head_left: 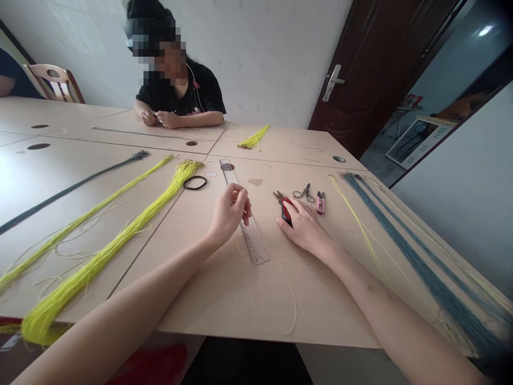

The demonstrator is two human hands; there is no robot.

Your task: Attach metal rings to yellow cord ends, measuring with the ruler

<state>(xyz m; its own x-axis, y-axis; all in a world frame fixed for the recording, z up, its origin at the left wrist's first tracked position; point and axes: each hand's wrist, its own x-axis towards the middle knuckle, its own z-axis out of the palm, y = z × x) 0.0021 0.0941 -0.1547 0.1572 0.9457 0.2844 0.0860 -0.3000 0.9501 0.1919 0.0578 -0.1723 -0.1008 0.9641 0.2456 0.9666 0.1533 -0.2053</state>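
While the left hand (233,208) curls, the right hand (302,223) lies palm-down.

Wooden chair (67,74) at far left; brown door (360,53) with silver handle (332,83), right of the pale wall (272,53)

My pliers (286,208) are red and dark; left of the clear ruler (254,246) lie neon-yellow cords (132,225), right of it pink snips (321,203) and teal cords (401,246).

This looks like a small craft workshop. Long bunches of yellow cords (124,238) and blue cords (401,240) lie on a big wooden counter (328,310), with pliers (287,211), little scissors (308,194) and a clear ruler (253,243). Another person (206,93) sits on the far side.
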